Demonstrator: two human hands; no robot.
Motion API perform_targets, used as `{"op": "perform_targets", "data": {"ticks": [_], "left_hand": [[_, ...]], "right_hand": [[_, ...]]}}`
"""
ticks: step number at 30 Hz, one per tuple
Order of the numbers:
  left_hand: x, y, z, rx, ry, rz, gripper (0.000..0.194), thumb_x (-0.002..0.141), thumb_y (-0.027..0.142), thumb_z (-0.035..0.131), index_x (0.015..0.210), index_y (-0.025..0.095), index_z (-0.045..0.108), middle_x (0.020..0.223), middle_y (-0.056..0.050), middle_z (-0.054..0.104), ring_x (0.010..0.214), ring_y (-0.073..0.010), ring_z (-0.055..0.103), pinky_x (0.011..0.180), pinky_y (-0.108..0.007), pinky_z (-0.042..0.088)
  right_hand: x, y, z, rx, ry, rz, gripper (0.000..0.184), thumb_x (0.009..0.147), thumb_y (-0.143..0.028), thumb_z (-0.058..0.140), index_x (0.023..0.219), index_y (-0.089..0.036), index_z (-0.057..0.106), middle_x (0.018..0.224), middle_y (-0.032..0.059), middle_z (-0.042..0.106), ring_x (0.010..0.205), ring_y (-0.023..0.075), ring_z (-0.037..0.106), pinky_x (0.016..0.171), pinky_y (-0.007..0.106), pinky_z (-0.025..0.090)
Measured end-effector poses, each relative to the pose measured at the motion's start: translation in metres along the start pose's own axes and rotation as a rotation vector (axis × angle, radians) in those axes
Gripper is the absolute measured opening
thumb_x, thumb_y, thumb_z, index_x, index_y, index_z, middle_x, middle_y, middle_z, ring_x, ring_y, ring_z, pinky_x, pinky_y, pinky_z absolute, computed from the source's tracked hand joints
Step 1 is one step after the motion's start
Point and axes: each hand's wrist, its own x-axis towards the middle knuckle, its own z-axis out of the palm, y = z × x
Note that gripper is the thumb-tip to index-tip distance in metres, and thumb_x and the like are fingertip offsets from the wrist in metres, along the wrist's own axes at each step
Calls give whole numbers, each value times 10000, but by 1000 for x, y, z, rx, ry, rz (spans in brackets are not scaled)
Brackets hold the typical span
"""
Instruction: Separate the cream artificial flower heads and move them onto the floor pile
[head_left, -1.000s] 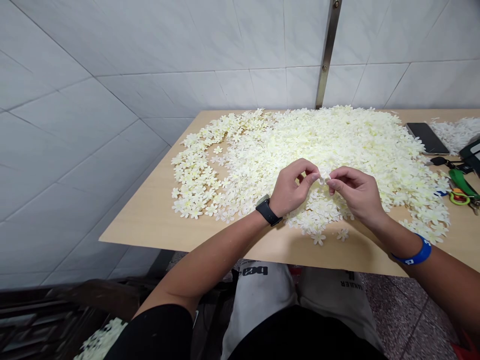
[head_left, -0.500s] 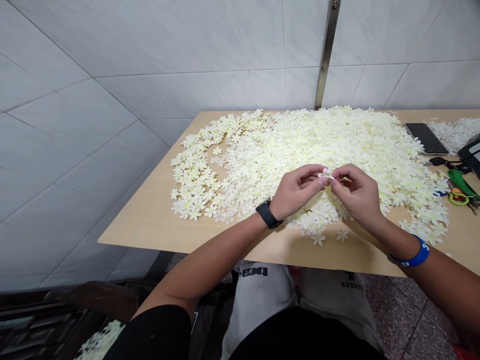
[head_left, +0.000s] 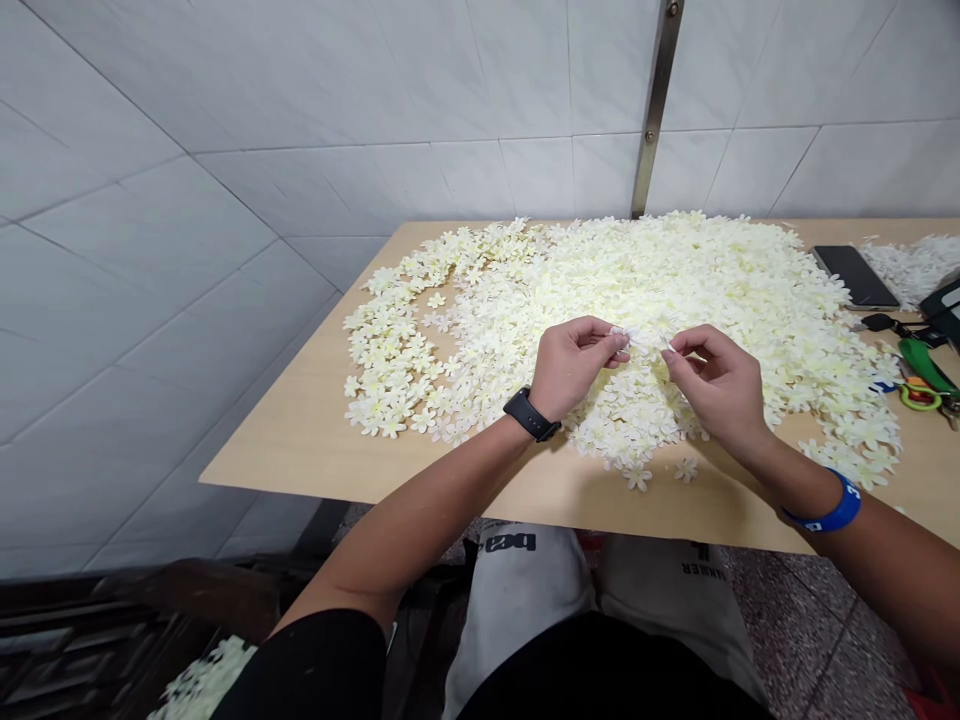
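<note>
My left hand (head_left: 568,368), with a black watch (head_left: 531,414) at the wrist, pinches a white artificial flower (head_left: 634,341) between thumb and fingers. A short gap to the right, my right hand (head_left: 721,390) has its thumb and forefinger pressed together at a tiny white piece (head_left: 667,348), too small to make out. Both hands hover over a broad heap of pale yellow-white artificial flowers (head_left: 645,275) spread across the table. Two loose flowers (head_left: 637,477) lie at the heap's near edge. A blue wristband (head_left: 834,506) circles my right forearm.
The tan tabletop (head_left: 300,440) meets a tiled wall (head_left: 450,90). On the right lie a black phone (head_left: 856,277), a pile of small white pieces (head_left: 915,265) and keys with a green tag (head_left: 924,365). More flowers (head_left: 204,682) sit low at the left.
My hands were together around one flower and have drawn apart. The left has moved left with the flower in it; the right has hardly moved.
</note>
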Motion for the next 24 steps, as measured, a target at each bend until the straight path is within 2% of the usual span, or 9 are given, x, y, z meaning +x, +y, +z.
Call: {"op": "perform_targets", "data": {"ticks": [5,9,12,15,17,20,22,24], "left_hand": [[4,-3,-3,103,-19,135,290,768,362,817,759,160,609,725,9,659,677,-99,669,648,-220,574],[6,-6,-5,134,-14,175,207,796,314,791,914,176,691,773,-1,698,710,-116,685,686,-246,565],[8,-5,-8,185,-10,175,189,799,346,794,812,175,714,676,3,680,623,-117,633,616,-255,515],[11,-5,-14,303,44,227,293,823,423,780,706,182,659,606,16,620,575,-112,554,600,-273,472],[13,-4,-17,430,99,349,295,856,459,748,753,194,667,724,-12,669,696,-143,593,698,-304,495],[10,-3,-16,585,150,580,200,905,413,706,954,219,712,1036,-66,713,1005,-209,621,918,-372,493],[4,-2,-11,581,90,666,164,934,372,675,966,217,722,1023,-67,720,1004,-200,631,923,-368,499],[-2,-2,-5,496,-42,656,162,950,352,658,934,208,731,938,-48,737,882,-160,658,818,-315,526]], "right_hand": [[0,1,0,15,-17,21,52,878,-213,677,831,-218,657,813,11,617,746,151,589,663,304,489],[0,1,-1,15,-23,20,46,883,-235,680,842,-222,664,820,16,618,746,154,589,658,304,491],[0,0,-1,11,-30,26,73,887,-272,684,838,-221,664,823,21,624,739,156,593,648,300,499],[1,-1,-1,34,-28,49,113,880,-316,706,837,-218,670,823,23,634,715,149,593,635,295,505],[1,-1,-1,52,-19,74,144,866,-343,732,828,-216,677,808,21,639,690,144,588,630,296,512],[2,-2,0,77,-5,101,178,832,-369,773,803,-213,693,762,14,639,654,138,580,623,298,523],[2,-3,1,102,-5,106,180,815,-369,790,796,-212,703,745,11,641,634,133,578,617,294,532],[2,-4,2,126,-23,100,168,810,-359,795,803,-212,715,764,16,657,635,132,585,618,292,542]]}}
